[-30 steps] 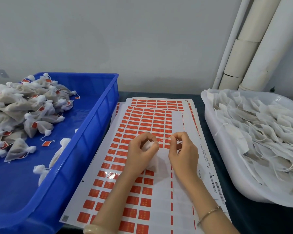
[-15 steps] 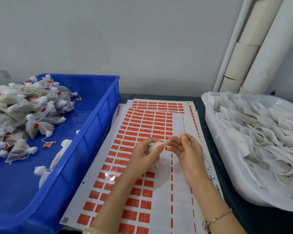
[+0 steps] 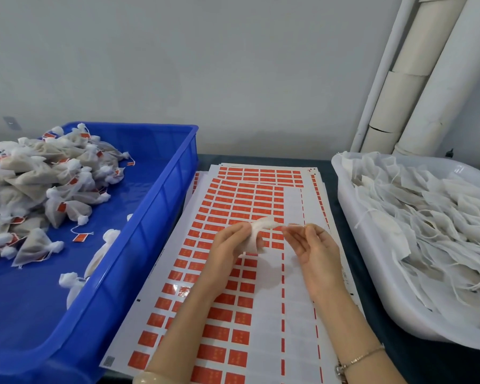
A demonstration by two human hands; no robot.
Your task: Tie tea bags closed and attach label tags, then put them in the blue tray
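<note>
**Hands drawn apart, string pulled out**

Since half a second ago the hands have separated over the label sheet [image 3: 261, 314]. Blue tray [image 3: 161, 206] waits at left. Left hand [image 3: 227, 245] grips the tea bag [image 3: 257, 234] by its neck; right hand [image 3: 316, 248] pinches the string [image 3: 293, 225], other fingers loose. Tying looks nearly finished; next, a red label [image 3: 241, 302] must be peeled onto the string.

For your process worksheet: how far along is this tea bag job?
Done: tied, tagged bags lie piled in the blue tray. In hand: the left hand holds one tea bag; the right hand pinches its string. Left: untied bags fill the white tub.
</note>
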